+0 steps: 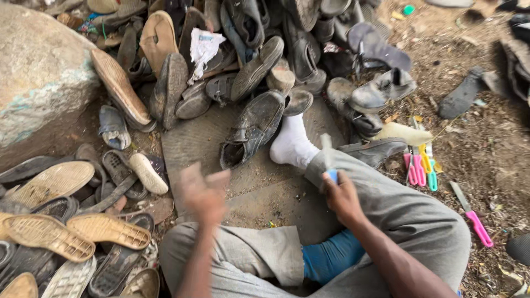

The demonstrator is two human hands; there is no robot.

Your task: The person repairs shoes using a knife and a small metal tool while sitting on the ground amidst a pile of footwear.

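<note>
Sitting cross-legged on the ground, person w/ right hand point(341, 194) closed round a small blue-and-white item point(330, 172), resting on the grey trouser knee, prob. for steadiness. Left hand point(203, 190) is motion-blurred, seems open, holding nothing. Worn black shoe point(251, 129) lies just ahead by the white sock point(292, 144). No containers; shoes are heaped loose.

1. A small blue object point(332, 175) sits just above the right hand point(342, 196), gripped at its fingertips and mostly hidden; its kind cannot be told.
2. A pale narrow piece point(326, 144) rises upright from the same grip, over the grey trouser knee.
</note>
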